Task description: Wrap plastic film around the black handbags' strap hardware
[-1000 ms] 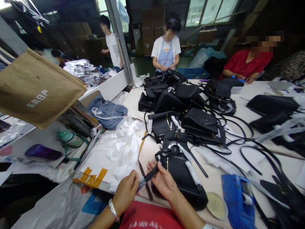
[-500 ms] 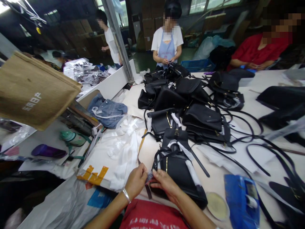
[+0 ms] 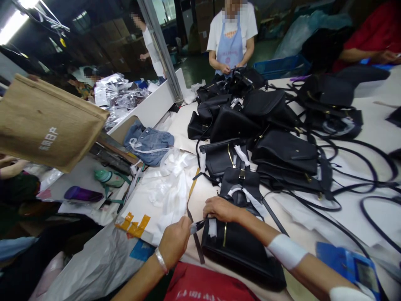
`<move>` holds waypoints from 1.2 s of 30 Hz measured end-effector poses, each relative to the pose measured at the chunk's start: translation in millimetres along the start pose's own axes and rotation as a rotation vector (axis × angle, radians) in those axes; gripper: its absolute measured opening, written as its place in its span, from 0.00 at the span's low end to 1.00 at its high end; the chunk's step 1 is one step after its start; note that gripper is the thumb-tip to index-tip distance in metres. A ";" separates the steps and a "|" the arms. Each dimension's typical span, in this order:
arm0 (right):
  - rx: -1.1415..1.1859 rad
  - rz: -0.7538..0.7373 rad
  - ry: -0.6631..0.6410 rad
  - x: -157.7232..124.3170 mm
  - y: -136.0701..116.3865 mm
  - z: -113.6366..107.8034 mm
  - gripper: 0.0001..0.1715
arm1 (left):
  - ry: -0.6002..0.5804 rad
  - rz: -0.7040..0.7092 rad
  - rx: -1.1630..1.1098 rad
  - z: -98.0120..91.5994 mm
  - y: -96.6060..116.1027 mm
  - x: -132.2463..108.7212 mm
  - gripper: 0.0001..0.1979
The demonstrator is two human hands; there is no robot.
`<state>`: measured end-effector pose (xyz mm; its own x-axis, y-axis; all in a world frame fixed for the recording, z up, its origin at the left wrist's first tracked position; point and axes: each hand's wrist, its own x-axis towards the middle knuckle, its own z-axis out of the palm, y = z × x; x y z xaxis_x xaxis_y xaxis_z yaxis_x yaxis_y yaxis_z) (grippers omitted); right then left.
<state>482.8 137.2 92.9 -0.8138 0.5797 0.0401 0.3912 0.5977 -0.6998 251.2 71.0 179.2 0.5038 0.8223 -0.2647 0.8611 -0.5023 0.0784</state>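
Note:
A black handbag (image 3: 241, 242) lies flat on the table right in front of me, with white paper strips wrapped round its straps. My left hand (image 3: 175, 246) is closed, pinching the paper-wrapped end of a black strap (image 3: 198, 227) at the bag's left corner. My right hand (image 3: 221, 209) rests on the bag's top left, fingers curled over the same strap. White bands sit on my right forearm.
A heap of black handbags (image 3: 266, 133) and loose black straps (image 3: 354, 175) covers the table beyond. White paper sheets (image 3: 163, 192) lie to the left. A brown jute bag (image 3: 46, 121) hangs at far left. A person in a blue apron (image 3: 232, 37) stands at the far end.
The view has tipped down and closer to the bag. My right hand has moved up onto the bag's top left; my left hand still pinches the strap end.

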 end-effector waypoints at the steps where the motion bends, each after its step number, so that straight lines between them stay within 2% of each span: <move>1: 0.018 -0.004 -0.008 -0.2 3.8 -2.1 0.11 | 0.005 -0.038 -0.050 -0.4 -0.3 1.2 0.10; 4: 0.036 0.033 -0.037 -3.4 8.0 -11.8 0.11 | 0.026 -0.137 -0.268 -3.2 0.7 8.9 0.10; 8: 0.108 0.066 -0.183 -7.4 8.4 -27.5 0.11 | 0.024 -0.206 -0.579 -6.8 1.8 27.6 0.07; 12: 0.341 0.136 -0.255 -12.3 22.1 -39.9 0.09 | -0.119 -0.231 -0.814 -5.5 -1.3 46.1 0.07; 15: 0.565 0.204 -0.302 -12.2 35.8 -35.8 0.09 | -0.194 -0.234 -0.906 -2.2 -0.5 57.9 0.08; 17: 0.756 0.216 -0.339 -8.0 40.8 -25.5 0.10 | -0.221 -0.222 -0.914 0.5 2.7 65.6 0.08; 20: 1.043 0.218 -0.373 -0.4 42.5 -7.6 0.17 | -0.250 -0.213 -0.900 4.6 7.5 75.9 0.06; 24: 1.222 0.240 -0.430 -6.4 51.2 0.6 0.26 | -0.311 -0.233 -0.890 8.5 6.0 82.8 0.06; 26: 1.251 0.242 -0.461 -16.9 61.7 -3.1 0.26 | -0.315 -0.246 -0.827 9.7 2.6 82.9 0.06; 30: 1.183 0.247 -0.465 -30.1 78.6 -12.0 0.14 | -0.256 -0.256 -0.631 12.1 0.6 82.8 0.05; 36: 1.141 0.302 -0.499 -11.6 66.7 -4.5 0.12 | -0.248 -0.263 -0.607 15.1 11.4 91.4 0.04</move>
<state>520.3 172.9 49.0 -0.9267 0.1913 -0.3234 0.2007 -0.4755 -0.8565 306.0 136.3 141.3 0.3058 0.7746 -0.5537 0.8745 0.0014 0.4850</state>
